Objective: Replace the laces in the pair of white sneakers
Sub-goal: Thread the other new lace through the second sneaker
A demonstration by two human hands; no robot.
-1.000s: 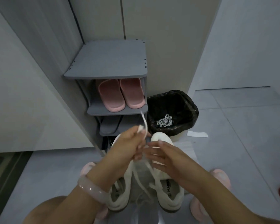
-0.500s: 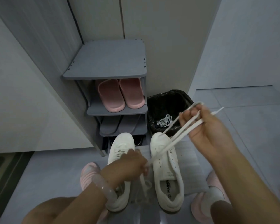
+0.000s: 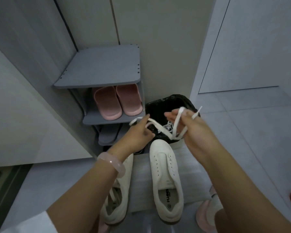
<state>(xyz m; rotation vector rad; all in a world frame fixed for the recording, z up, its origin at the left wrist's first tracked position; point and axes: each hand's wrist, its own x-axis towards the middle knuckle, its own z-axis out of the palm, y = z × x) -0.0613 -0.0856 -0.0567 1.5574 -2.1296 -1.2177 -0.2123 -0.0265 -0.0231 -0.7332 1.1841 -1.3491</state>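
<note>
Head-cam view down at two bare hands holding one white flat shoelace [image 3: 160, 127] above a black-lined trash bin [image 3: 158, 108]. Right hand [image 3: 190, 130] grips the lace w/ curled fingers, a loop bunched over them and one aglet end poking out past the knuckles. Left hand [image 3: 138, 133], pink bangle [image 3: 111, 163] on wrist, pinches the lace's other end; the lace sags between the two grips. Directly below the grips, toward the wearer: pair of white sneakers on the floor. Right sneaker [image 3: 166, 179] has bare eyelets, no lace; left sneaker [image 3: 118, 190], partly under the left forearm, has lace showing in it. Beyond the left grip: grey shoe rack [image 3: 101, 71] w/ pink slippers [image 3: 116, 101]. A crumpled lace [image 3: 168, 127] lies in the bin, just behind the held one.

Likely step: gathering the pulled lace to drop in the bin. To do it well, bundle both ends into one hand over the bin mouth so no tail hangs outside, then let go
</note>
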